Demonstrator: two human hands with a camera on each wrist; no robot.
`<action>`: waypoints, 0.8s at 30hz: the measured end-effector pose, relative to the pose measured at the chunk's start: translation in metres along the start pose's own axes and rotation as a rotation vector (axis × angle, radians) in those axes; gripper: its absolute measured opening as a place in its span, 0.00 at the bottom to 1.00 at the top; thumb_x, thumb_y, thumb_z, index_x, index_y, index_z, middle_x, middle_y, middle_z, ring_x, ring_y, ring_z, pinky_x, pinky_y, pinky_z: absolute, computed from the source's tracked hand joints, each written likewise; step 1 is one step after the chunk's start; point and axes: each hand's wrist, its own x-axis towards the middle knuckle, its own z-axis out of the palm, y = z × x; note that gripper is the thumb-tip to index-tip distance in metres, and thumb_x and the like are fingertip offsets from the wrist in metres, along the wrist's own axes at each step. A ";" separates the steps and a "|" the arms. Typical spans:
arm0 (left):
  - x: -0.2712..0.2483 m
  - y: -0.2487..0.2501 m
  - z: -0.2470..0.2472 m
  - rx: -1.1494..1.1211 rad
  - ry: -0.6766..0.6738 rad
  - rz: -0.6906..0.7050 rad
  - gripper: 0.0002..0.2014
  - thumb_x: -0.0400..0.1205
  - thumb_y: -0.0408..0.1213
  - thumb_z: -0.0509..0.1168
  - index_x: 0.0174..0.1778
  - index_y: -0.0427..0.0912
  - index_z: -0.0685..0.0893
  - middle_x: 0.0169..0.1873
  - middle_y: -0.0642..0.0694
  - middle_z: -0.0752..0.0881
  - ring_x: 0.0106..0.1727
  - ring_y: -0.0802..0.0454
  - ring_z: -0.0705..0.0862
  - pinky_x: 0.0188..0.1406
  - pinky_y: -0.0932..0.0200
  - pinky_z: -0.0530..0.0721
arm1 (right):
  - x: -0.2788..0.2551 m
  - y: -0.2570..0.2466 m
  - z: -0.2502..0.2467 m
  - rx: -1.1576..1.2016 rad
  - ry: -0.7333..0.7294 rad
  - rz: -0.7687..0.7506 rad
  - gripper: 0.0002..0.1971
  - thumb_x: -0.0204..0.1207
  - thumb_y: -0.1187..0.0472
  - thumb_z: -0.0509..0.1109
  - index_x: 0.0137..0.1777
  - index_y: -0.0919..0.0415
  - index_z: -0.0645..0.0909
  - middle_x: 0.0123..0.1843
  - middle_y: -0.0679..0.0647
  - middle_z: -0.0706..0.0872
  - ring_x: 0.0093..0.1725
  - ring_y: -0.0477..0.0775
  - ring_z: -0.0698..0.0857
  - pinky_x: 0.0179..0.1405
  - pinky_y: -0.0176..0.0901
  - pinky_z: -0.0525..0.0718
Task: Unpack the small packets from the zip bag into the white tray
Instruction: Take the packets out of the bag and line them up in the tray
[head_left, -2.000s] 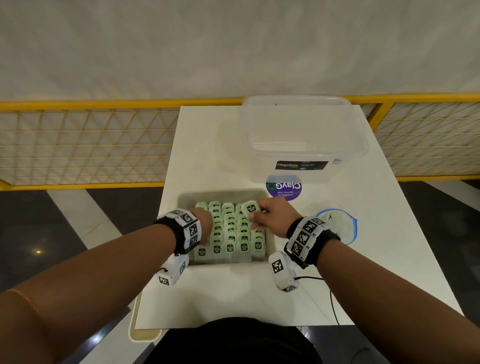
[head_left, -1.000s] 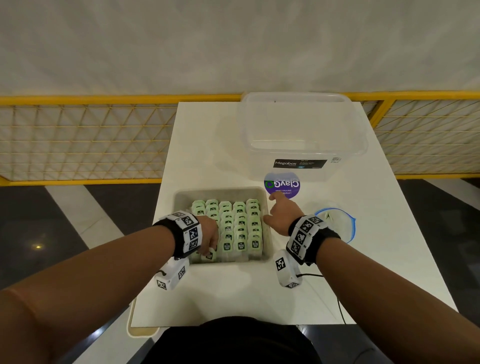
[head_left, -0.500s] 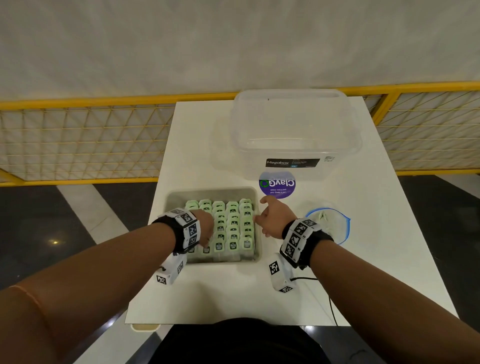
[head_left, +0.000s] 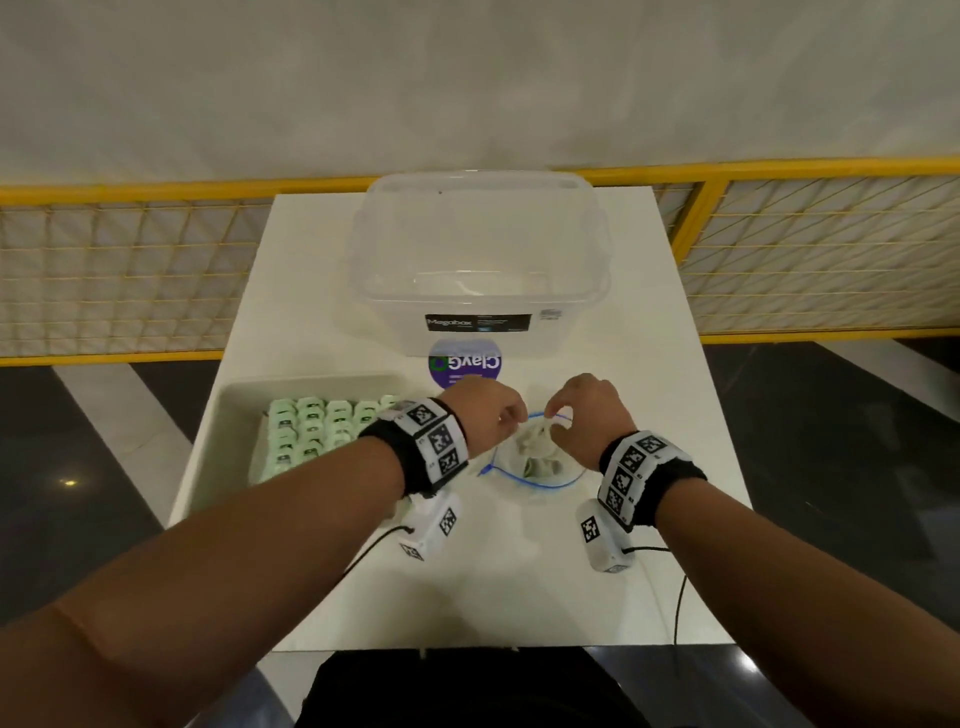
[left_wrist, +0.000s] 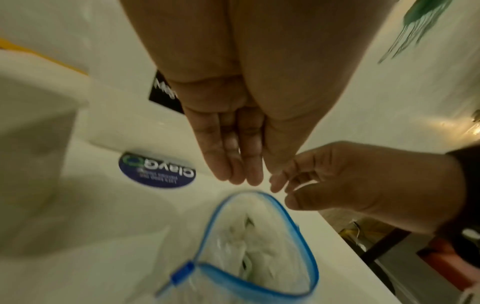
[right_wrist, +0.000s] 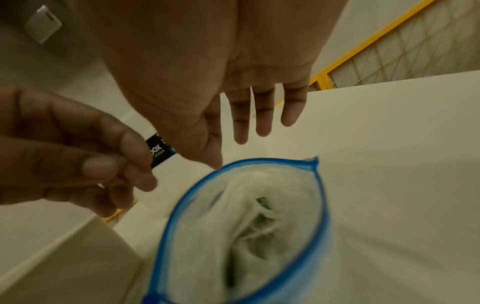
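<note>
Seemingly nearly done: packets (head_left: 317, 431) fill the tray (head_left: 228, 415) in rows, while both hands, left (head_left: 488, 415) and right (head_left: 587, 415), hover empty, fingers loose, over the open bag (head_left: 540, 467).

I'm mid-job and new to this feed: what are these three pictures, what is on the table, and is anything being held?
No machine: a person's two bare hands, wearing marker bands. The wide picture comes from a head camera; the other two look along each wrist at the fingers. On the white table sit a white tray holding rows of green packets, a clear tub, a purple sticker, and the open blue-rimmed zip bag. The left hand and right hand hover at the bag's mouth; the wrist views show neither holding anything.
</note>
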 end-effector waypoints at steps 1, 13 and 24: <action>0.007 0.006 0.011 0.013 -0.017 -0.007 0.11 0.81 0.37 0.65 0.57 0.45 0.88 0.51 0.47 0.90 0.51 0.49 0.87 0.48 0.67 0.75 | 0.001 0.009 0.004 -0.037 -0.040 -0.015 0.12 0.70 0.58 0.73 0.54 0.49 0.85 0.71 0.53 0.74 0.69 0.60 0.72 0.67 0.54 0.76; 0.042 -0.006 0.087 -0.070 0.004 -0.358 0.25 0.78 0.55 0.69 0.64 0.41 0.81 0.59 0.44 0.85 0.60 0.43 0.82 0.61 0.52 0.78 | 0.025 0.043 0.044 -0.087 -0.310 -0.127 0.44 0.66 0.53 0.79 0.80 0.59 0.64 0.78 0.59 0.66 0.74 0.64 0.70 0.75 0.52 0.69; 0.055 0.020 0.097 0.019 0.053 -0.388 0.11 0.78 0.47 0.69 0.51 0.47 0.90 0.48 0.45 0.88 0.49 0.46 0.85 0.48 0.59 0.79 | 0.016 0.057 0.050 0.172 -0.264 -0.093 0.45 0.60 0.55 0.84 0.77 0.62 0.68 0.74 0.58 0.71 0.71 0.58 0.74 0.73 0.48 0.72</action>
